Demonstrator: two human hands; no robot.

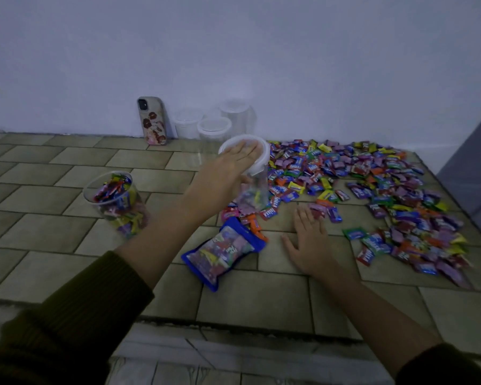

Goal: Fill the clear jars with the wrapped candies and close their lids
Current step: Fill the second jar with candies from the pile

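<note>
The left hand lies flat, fingers straight, on the white lid of a clear jar near centre, at the 9 o'clock edge of the candy heap. The right hand rests open on the tiled floor at 5 o'clock, holding nothing. Seating the lid well likely means pressing straight down and evenly, the free hand steadying the jar's wall. The full jar at 9 o'clock has no lid yet. Blur hides the left thumb, whether the lid is seated, and whether the base touches the floor.
</note>
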